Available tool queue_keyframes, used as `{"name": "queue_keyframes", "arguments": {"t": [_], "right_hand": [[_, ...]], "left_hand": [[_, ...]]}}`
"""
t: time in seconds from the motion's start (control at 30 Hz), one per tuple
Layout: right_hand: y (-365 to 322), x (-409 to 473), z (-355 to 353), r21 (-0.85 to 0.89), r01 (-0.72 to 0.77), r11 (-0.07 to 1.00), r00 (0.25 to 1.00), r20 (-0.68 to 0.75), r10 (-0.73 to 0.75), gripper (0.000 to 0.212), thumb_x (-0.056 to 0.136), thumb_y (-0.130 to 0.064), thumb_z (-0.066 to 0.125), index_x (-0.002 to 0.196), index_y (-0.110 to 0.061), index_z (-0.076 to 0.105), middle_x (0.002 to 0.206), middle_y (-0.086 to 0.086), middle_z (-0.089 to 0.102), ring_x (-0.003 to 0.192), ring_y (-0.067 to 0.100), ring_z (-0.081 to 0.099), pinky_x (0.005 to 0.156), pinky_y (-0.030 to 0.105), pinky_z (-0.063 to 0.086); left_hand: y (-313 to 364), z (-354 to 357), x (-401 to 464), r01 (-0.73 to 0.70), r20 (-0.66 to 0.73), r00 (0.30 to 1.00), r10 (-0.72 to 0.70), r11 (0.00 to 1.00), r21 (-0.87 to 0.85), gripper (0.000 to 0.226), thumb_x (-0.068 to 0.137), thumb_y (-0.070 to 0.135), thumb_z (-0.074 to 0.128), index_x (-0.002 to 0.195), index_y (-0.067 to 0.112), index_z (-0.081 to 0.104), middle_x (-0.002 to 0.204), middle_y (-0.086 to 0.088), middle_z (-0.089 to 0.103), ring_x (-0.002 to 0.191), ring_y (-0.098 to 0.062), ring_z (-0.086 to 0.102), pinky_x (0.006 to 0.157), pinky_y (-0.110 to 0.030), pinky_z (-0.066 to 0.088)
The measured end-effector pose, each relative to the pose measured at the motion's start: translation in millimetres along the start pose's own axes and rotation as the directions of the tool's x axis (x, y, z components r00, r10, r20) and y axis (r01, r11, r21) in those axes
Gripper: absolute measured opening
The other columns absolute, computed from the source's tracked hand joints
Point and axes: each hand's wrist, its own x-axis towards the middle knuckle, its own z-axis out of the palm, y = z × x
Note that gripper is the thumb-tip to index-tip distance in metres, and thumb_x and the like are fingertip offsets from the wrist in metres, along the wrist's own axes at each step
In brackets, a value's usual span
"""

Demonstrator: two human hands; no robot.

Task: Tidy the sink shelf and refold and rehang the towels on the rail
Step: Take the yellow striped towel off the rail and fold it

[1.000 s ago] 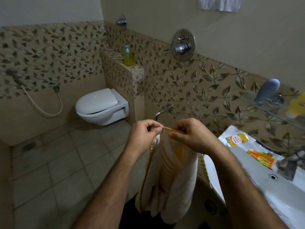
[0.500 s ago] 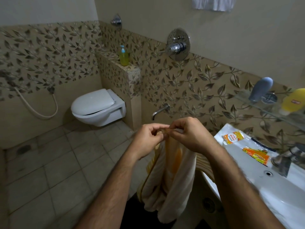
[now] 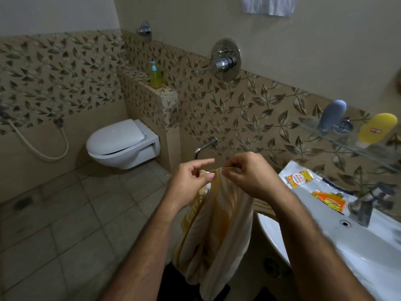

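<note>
A yellow and cream striped towel [image 3: 219, 227] hangs in loose folds from both my hands in front of me. My left hand [image 3: 191, 181] pinches its top edge with the thumb while the index finger points out straight. My right hand [image 3: 247, 174] pinches the same edge just to the right, fingers curled. A white towel [image 3: 268, 5] hangs high on the wall at the top. The glass sink shelf [image 3: 347, 146] at the right carries a grey bottle [image 3: 331, 117] and a yellow bottle [image 3: 376, 129].
A white sink [image 3: 338, 242] stands at the right with two sachets [image 3: 298, 179] [image 3: 328, 200] on its rim and a tap [image 3: 366, 203]. A wall spout [image 3: 205, 146] sticks out behind my hands. A toilet [image 3: 121, 144] and a green soap bottle [image 3: 155, 76] are to the left.
My hands have drawn close together along the towel's top edge and then parted slightly. The left index finger has straightened out.
</note>
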Motion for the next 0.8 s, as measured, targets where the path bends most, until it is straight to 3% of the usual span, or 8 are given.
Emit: {"name": "queue_keyframes", "arguments": {"t": [0.07, 0.13, 0.23, 0.37, 0.43, 0.57, 0.7, 0.8], "right_hand": [[-1.5, 0.7, 3.3, -0.006, 0.023, 1.000, 1.000, 0.009, -0.023, 0.008, 0.084, -0.030, 0.068, 0.082, -0.024, 0.074, 0.073, -0.005, 0.067, 0.076, 0.014, 0.063, 0.066, 0.035, 0.051], [-1.6, 0.1, 4.2, -0.002, 0.033, 0.999, 0.999, 0.012, -0.033, 0.009, 0.084, -0.032, 0.069, 0.083, -0.024, 0.074, 0.075, -0.004, 0.069, 0.077, 0.014, 0.063, 0.066, 0.035, 0.050], [-0.2, -2.4, 1.4, -0.004, 0.016, 1.000, 0.999, 0.028, -0.016, 0.016, 0.085, -0.036, 0.068, 0.080, -0.022, 0.072, 0.070, -0.004, 0.065, 0.070, 0.013, 0.061, 0.062, 0.036, 0.049], [3.5, -6.3, -8.2, 0.009, -0.030, 1.000, 0.999, 0.018, 0.030, 0.017, 0.087, -0.035, 0.066, 0.081, -0.020, 0.073, 0.072, -0.004, 0.068, 0.070, 0.012, 0.063, 0.064, 0.040, 0.054], [3.8, -6.4, -10.9, 0.032, -0.029, 0.999, 0.999, -0.012, 0.029, 0.016, 0.087, -0.033, 0.067, 0.079, -0.020, 0.072, 0.070, -0.004, 0.067, 0.068, 0.012, 0.063, 0.063, 0.039, 0.054], [-0.4, -4.2, -7.2, 0.027, 0.013, 1.000, 1.000, -0.006, -0.013, 0.014, 0.085, -0.035, 0.069, 0.078, -0.023, 0.071, 0.068, -0.007, 0.064, 0.068, 0.010, 0.060, 0.062, 0.036, 0.050], [-0.9, -5.4, -6.3, 0.005, 0.017, 1.000, 1.000, 0.007, -0.017, 0.018, 0.085, -0.040, 0.069, 0.079, -0.022, 0.072, 0.067, -0.006, 0.063, 0.067, 0.010, 0.059, 0.060, 0.036, 0.048], [0.9, -9.4, -10.0, -0.004, -0.003, 1.000, 1.000, 0.025, 0.003, 0.017, 0.086, -0.040, 0.068, 0.082, -0.024, 0.073, 0.070, -0.008, 0.065, 0.067, 0.006, 0.059, 0.061, 0.036, 0.051]], "left_hand": [[4.4, 4.0, -0.6, -0.034, 0.068, 0.997, 0.037, 0.998, -0.044, 0.031, 0.087, 0.005, 0.068, 0.113, 0.022, 0.072, 0.090, -0.009, 0.073, 0.081, -0.007, 0.063, 0.080, -0.024, 0.052], [6.2, 6.4, 0.2, -0.028, 0.065, 0.997, 0.029, 0.999, -0.016, 0.021, 0.087, 0.004, 0.068, 0.102, 0.017, 0.076, 0.087, -0.004, 0.075, 0.081, -0.005, 0.066, 0.075, -0.021, 0.052], [3.8, 6.1, 3.4, -0.001, -0.067, 0.998, 0.006, 0.997, 0.082, 0.011, 0.084, 0.009, 0.072, 0.084, 0.020, 0.076, 0.070, 0.010, 0.068, 0.064, 0.001, 0.058, 0.063, -0.019, 0.047], [-0.4, -1.1, 9.6, 0.066, -0.262, 0.965, -0.021, 0.984, 0.165, 0.011, 0.083, 0.017, 0.074, 0.081, 0.027, 0.075, 0.077, 0.012, 0.070, 0.074, -0.004, 0.064, 0.066, -0.023, 0.049], [1.2, -1.3, 8.9, 0.040, -0.218, 0.976, -0.014, 0.993, 0.114, 0.017, 0.083, 0.015, 0.075, 0.093, 0.029, 0.075, 0.078, 0.011, 0.070, 0.073, -0.004, 0.064, 0.067, -0.019, 0.048], [10.3, 8.7, 1.3, -0.041, 0.044, 0.998, 0.042, 0.999, -0.026, 0.042, 0.086, 0.004, 0.069, 0.122, 0.025, 0.067, 0.080, -0.001, 0.064, 0.075, -0.004, 0.057, 0.076, -0.018, 0.051], [15.6, 9.9, 0.5, -0.047, -0.014, 0.999, 0.049, 0.996, 0.075, 0.017, 0.085, 0.006, 0.070, 0.089, 0.021, 0.077, 0.078, 0.007, 0.072, 0.071, 0.001, 0.062, 0.068, -0.020, 0.048], [11.9, 3.6, 5.1, 0.008, -0.132, 0.991, 0.012, 0.989, 0.150, 0.015, 0.083, 0.012, 0.072, 0.079, 0.026, 0.075, 0.077, 0.010, 0.071, 0.076, -0.004, 0.065, 0.071, -0.027, 0.054]]}}
